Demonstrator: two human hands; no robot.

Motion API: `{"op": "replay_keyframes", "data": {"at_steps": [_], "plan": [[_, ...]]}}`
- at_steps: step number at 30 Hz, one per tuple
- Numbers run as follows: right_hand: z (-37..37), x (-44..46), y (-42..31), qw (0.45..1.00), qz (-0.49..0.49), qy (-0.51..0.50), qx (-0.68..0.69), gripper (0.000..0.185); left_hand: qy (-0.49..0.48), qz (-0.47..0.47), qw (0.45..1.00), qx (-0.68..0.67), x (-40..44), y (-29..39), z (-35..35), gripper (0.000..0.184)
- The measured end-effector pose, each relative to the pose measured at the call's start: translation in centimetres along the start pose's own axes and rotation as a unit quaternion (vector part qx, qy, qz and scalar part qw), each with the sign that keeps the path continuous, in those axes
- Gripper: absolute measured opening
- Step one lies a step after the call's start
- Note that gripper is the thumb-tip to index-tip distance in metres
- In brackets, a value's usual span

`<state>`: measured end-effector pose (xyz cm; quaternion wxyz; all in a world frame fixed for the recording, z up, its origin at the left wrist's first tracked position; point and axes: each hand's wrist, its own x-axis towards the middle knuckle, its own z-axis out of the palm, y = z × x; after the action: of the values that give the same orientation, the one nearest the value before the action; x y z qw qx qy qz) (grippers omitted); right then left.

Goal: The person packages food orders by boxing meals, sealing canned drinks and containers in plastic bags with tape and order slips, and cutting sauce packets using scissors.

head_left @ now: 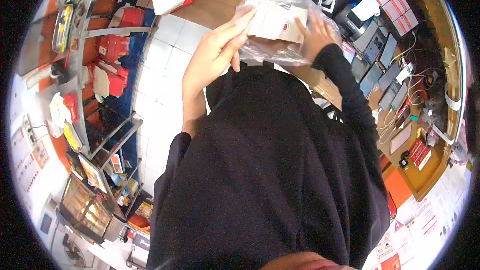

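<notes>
Plastic bag (285, 60), clear and crinkled, surrounds a cardboard box (277, 34) at the near edge of a brown table (215, 0). Its film is likely soft and slippery; the box, probably light and fairly stiff, is best held by opposite sides. Left hand (220, 47): fingers straight, nearly together, at the bag's left side. Right hand (317, 34): fingers spread over its right; neither visibly clenches. Box contents: hidden. Metal shelving (120, 31), left: red packages (116, 82).
</notes>
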<state>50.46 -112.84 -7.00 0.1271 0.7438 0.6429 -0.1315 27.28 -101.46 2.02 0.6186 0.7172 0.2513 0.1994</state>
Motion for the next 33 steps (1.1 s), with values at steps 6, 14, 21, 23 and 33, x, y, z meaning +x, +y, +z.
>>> {"op": "replay_keyframes", "data": {"at_steps": [6,14,21,23,33], "plan": [[-10.1,-3.9,6.4,0.968,-0.152,0.073,0.185,0.06,0.069,0.039,0.995,-0.06,2.8,-0.3,-0.6,0.039],[-19.5,5.7,9.3,0.893,-0.118,-0.107,0.42,0.029,0.076,-0.003,0.996,-0.047,4.1,0.1,-2.6,0.034],[-9.1,37.8,7.9,0.846,-0.044,0.086,0.524,0.04,-0.022,-0.081,0.995,-0.047,6.3,0.2,-3.7,0.038],[-6.6,44.0,8.0,0.932,-0.025,0.288,0.217,0.041,-0.016,-0.066,0.997,-0.04,6.6,-0.9,-3.8,0.037],[-8.9,43.6,12.2,0.939,0.015,0.238,0.249,0.017,0.02,-0.131,0.989,-0.067,7.0,-0.6,-5.6,0.033]]}}
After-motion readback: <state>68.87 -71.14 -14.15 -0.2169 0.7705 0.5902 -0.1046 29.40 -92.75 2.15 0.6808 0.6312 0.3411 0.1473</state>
